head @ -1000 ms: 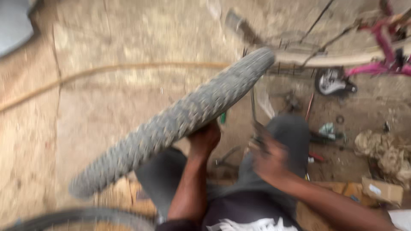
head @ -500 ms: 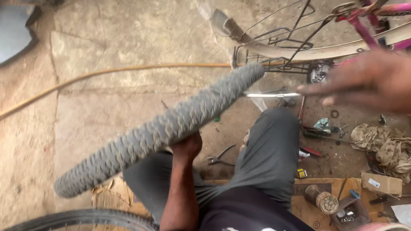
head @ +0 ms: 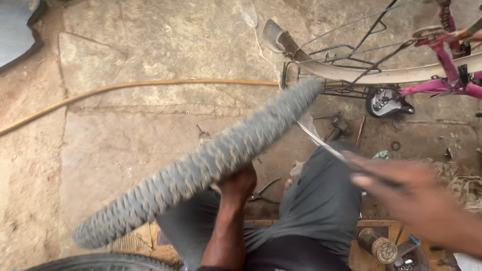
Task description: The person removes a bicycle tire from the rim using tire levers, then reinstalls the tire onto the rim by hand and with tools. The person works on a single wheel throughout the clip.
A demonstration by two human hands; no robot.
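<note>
Grey tyre [head: 201, 165] | left hand [head: 238, 183] gripping it | right hand [head: 401, 188] pinching thin metal tool [head: 321, 143]

The left hand [head: 240, 184] grips a grey knobby bicycle tyre [head: 201, 163] from below, holding it slanted over the person's knees. The blurred right hand [head: 401, 193] holds a thin metal tool [head: 321, 143] whose tip meets the tyre's upper end, near a pink bicycle [head: 442, 70].
</note>
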